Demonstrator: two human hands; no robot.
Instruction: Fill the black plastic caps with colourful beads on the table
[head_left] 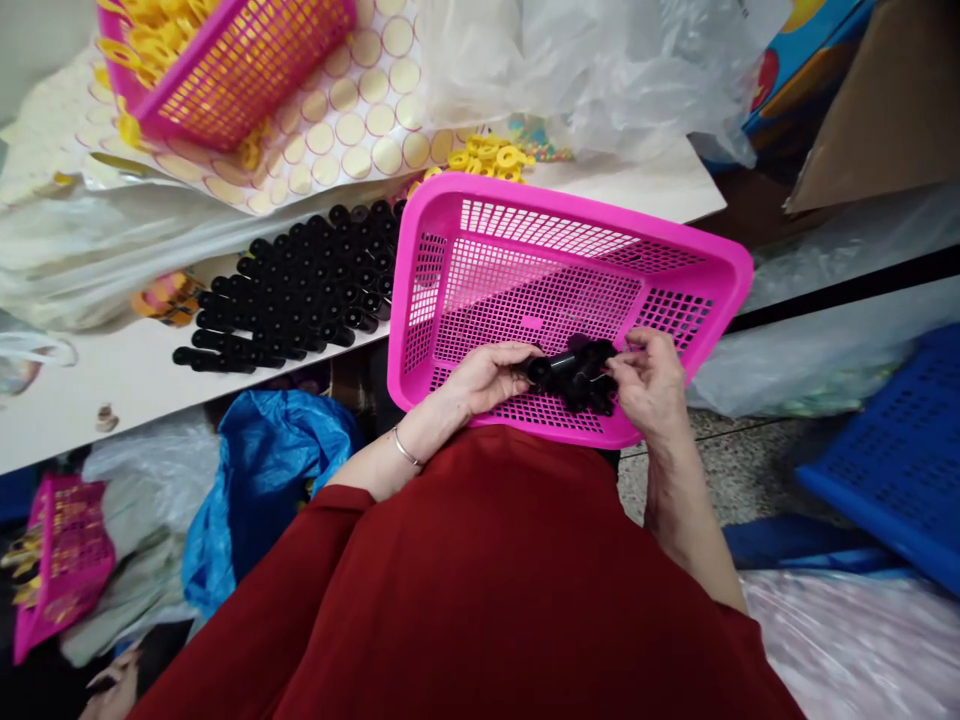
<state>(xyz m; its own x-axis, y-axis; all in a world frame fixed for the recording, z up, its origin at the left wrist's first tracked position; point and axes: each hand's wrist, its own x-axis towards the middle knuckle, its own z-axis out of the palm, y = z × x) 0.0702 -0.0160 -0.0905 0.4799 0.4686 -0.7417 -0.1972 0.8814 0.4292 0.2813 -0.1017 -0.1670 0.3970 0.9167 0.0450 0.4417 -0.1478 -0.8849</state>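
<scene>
Both hands work inside the pink basket point(525, 215) on the lap. The left hand point(487, 375) pinches one black tube point(546, 370) by its end; the right hand point(651, 385) closes on the small pile of tubes point(592, 385). They look light, stiff and smooth, best gripped across the barrel.

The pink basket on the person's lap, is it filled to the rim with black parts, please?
No, the pink basket is mostly bare mesh, with only a few black parts between both hands.

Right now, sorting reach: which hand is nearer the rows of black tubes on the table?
Left. The left hand lies right of the black tubes; the right hand lies farther right.
</scene>
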